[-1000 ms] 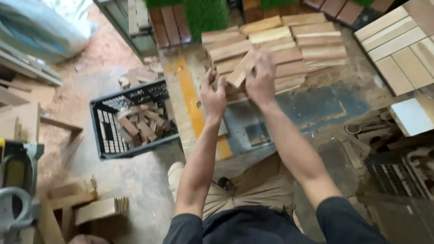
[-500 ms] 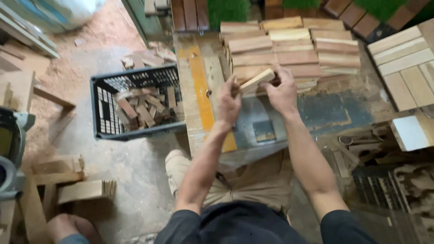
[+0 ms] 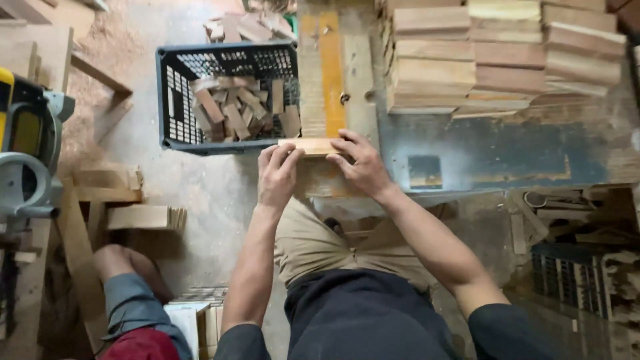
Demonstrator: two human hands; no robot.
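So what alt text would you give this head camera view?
Seen from above, a person's left hand and right hand hold a short wooden block over a worn workbench, beside a dark plastic crate of wood offcuts.

**Pale wood, dark crate, one orange stripe**

We see a light tan wooden strip (image 3: pixel 312 146) under both hands, the palest thing on a worn blue-grey bench (image 3: pixel 507 150). An orange-yellow stripe (image 3: pixel 331 73) runs up the bench's dusty left edge. Stacked boards (image 3: pixel 493 57) go from cream to warm reddish brown, grain lines showing on their ends. To the left, a dark navy crate (image 3: pixel 227 63) with a lattice wall, and brown and tan offcuts (image 3: pixel 237 110) jumbled inside. The floor (image 3: pixel 200 193) is grey, dusted with pinkish sawdust. We're in khaki trousers (image 3: pixel 310 243) and a black shirt (image 3: pixel 363 320). The saw (image 3: pixel 27 143) at far left is grey with yellow.
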